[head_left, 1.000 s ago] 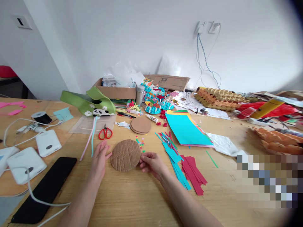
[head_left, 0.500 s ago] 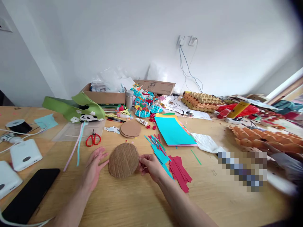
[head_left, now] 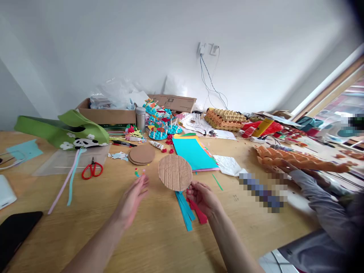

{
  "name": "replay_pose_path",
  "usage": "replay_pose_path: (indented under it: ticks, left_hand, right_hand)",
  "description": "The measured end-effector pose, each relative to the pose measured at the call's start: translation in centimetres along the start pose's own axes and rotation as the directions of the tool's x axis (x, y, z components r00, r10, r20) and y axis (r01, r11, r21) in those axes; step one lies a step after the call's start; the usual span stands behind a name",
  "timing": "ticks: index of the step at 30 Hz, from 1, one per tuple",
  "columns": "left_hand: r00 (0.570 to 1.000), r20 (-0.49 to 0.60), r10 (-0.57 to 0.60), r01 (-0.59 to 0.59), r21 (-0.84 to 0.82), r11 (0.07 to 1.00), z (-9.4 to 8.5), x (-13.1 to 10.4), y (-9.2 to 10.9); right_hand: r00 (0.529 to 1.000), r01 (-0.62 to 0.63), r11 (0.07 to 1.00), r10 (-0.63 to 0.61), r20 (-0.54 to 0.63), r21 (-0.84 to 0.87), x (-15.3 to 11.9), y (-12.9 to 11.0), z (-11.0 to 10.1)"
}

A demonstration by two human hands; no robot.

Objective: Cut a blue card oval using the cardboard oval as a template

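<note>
A: what's on ur head cam feed rn?

B: my right hand [head_left: 202, 197] has the round brown corrugated cardboard disc [head_left: 174, 172] pinched btwn thumb & fingers at its lower right edge. Disc is in front of me, overlapping the blue paper strips [head_left: 185, 213] in view.

A: & the L one?

B: my left hand [head_left: 132, 201] is open, fingers extended, left of the disc and apart from it. Tiny coloured paper dots [head_left: 136, 173] are near its fingertips.

A: any brands/text?

B: tbh can't read any. Small white tube w/ a printed label [head_left: 156, 145] and long brown cardboard piece w/ dark print [head_left: 173, 102], both too small. Faint marks on the light wooden table [head_left: 159, 242] too.

A: what else is abt?

B: flat round cardboard pieces, stacked [head_left: 141, 154], red-handled scissors [head_left: 92, 170], green felt bag w/ a panda [head_left: 85, 131], bright blue paper sheet [head_left: 193, 152] behind the disc. Far R, another person's grey sleeve [head_left: 309, 193] by an orange moulded egg tray [head_left: 295, 159].
</note>
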State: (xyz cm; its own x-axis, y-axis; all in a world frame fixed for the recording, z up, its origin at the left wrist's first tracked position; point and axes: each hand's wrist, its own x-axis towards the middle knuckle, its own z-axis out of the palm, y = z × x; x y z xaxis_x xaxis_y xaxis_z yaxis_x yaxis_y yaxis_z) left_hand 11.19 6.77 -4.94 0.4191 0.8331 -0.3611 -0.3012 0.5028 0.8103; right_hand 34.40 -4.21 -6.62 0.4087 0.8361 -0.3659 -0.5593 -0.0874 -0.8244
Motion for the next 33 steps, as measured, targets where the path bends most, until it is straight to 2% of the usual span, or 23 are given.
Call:
replay_pose_path:
  ticks: [1, 3, 7, 12, 17, 21, 26, 29, 33]
  left_hand:
    - [0.995, 0.040, -0.093, 0.096, -0.075, 0.993, 1.5, 0.7, -0.4]
    - [0.975, 0.131, -0.179, 0.193, -0.101, 0.976, 4.1, 2.3, -1.2]
    - [0.918, 0.261, -0.300, 0.327, -0.065, 0.943, 7.7, 5.8, -2.7]
    - [0.887, 0.181, -0.424, 0.405, 0.138, 0.904, 10.8, 9.8, -4.5]
    - [0.860, 0.102, -0.500, 0.440, 0.347, 0.828, 14.3, 12.1, -5.8]
    - [0.887, 0.069, -0.456, 0.393, 0.403, 0.826, 16.3, 12.9, -6.7]
    - [0.949, 0.104, -0.296, 0.249, 0.325, 0.912, 17.0, 13.2, -6.7]
    - [0.969, 0.172, -0.179, 0.148, 0.181, 0.972, 17.2, 13.0, -5.4]
    - [0.969, 0.242, -0.057, 0.078, -0.078, 0.994, 16.7, 11.8, -2.3]
  right_hand:
    - [1.000, 0.015, 1.000, -0.015, -0.023, 0.017, -0.1, -0.3, -0.5]
    - [0.995, 0.064, 0.997, -0.060, -0.073, 0.047, -0.5, -1.0, -1.5]
    - [0.970, 0.194, 0.972, -0.171, -0.174, 0.131, -1.8, -2.7, -4.7]
    - [0.925, 0.308, 0.942, -0.264, -0.274, 0.135, -4.6, -4.9, -9.2]
    - [0.919, 0.320, 0.927, -0.254, -0.302, 0.194, -6.9, -5.0, -10.6]
    - [0.924, 0.296, 0.920, -0.206, -0.323, 0.259, -7.7, -4.6, -10.5]
    - [0.926, 0.302, 0.912, -0.212, -0.312, 0.277, -7.9, -4.6, -10.3]
    - [0.929, 0.299, 0.911, -0.210, -0.304, 0.285, -7.9, -4.6, -10.0]
    - [0.927, 0.295, 0.912, -0.200, -0.316, 0.287, -8.1, -4.7, -9.8]
